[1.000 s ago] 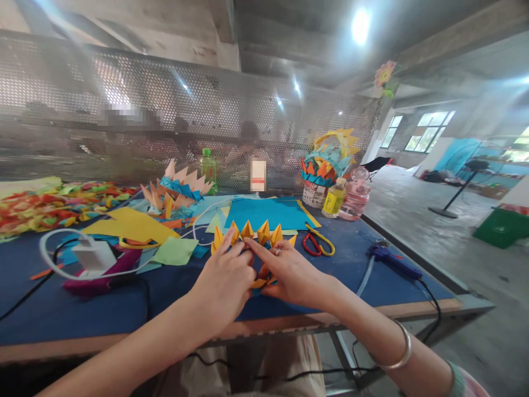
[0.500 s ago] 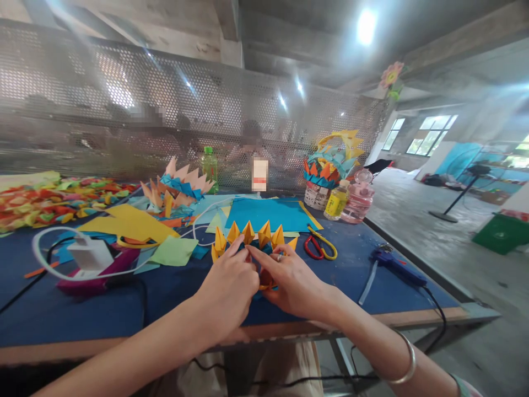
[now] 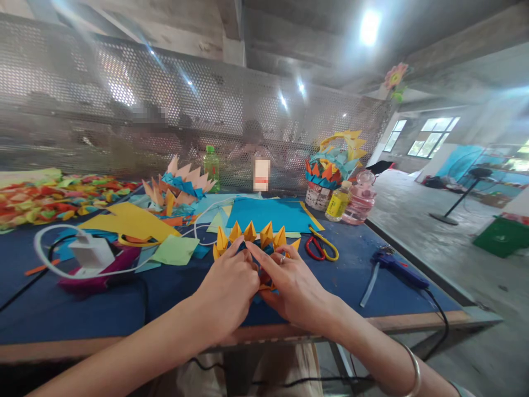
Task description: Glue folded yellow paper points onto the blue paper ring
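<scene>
A ring-shaped paper piece with yellow folded points and some blue paper lies at the table's front middle, between my two hands. My left hand is curled on its left side, index finger stretched to the points. From the right, my right hand grips the piece, its index finger reaching toward the left fingertips and its thumb low at the front. Both hands hide much of the ring. Just behind it are blue sheets, with red and yellow scissors to the right.
A glue gun with a cord lies right. Bottles and a paper basket stand back right. At left are a white charger, yellow paper, folded scraps and a peach and blue paper piece.
The view has shifted very slightly. My right index finger has straightened a little near the left fingertips; both hands remain at the yellow paper piece.
</scene>
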The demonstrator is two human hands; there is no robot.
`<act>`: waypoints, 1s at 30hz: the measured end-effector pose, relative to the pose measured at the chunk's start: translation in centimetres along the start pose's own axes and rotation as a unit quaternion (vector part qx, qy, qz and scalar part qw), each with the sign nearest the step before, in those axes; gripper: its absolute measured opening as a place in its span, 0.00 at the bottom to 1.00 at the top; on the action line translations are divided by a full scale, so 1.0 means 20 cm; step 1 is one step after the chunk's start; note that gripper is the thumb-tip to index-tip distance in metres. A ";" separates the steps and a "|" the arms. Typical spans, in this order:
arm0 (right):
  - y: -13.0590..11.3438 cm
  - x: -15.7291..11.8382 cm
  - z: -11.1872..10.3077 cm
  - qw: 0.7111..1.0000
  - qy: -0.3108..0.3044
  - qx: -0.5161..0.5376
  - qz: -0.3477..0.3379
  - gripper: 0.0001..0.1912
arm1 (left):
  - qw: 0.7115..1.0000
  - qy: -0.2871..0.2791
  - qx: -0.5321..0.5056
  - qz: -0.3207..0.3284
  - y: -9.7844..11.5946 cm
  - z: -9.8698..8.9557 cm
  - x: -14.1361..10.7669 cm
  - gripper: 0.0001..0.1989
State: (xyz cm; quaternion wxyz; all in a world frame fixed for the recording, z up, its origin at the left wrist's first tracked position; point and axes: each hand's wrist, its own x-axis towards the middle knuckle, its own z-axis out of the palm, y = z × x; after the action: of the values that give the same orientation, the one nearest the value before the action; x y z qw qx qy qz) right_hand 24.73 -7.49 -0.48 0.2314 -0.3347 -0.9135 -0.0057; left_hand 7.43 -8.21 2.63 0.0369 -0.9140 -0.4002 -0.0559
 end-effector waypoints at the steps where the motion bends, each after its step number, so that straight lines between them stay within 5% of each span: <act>1: 0.00 0.00 0.01 1.000 0.002 0.003 -0.002 0.44 | 1.000 -0.003 -0.002 0.000 0.00 0.00 0.00 0.12; 11: -0.03 0.00 -0.01 1.000 -0.017 -0.009 0.004 0.39 | 0.999 -0.044 -0.021 -0.011 0.00 -0.01 0.01 0.09; 17: -0.04 -0.01 -0.06 0.997 -0.056 -0.046 0.033 0.49 | 0.999 -0.040 0.001 -0.015 -0.01 -0.02 0.01 0.09; 30: -0.04 0.00 -0.03 0.996 -0.064 -0.054 0.013 0.44 | 0.998 -0.068 -0.002 -0.015 0.01 -0.05 0.01 0.07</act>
State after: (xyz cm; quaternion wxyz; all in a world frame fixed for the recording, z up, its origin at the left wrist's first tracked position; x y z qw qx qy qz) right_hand 24.41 -8.25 0.21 0.1539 -0.3581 -0.9204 -0.0305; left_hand 7.59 -8.28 3.60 0.0070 -0.9097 -0.4152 0.0046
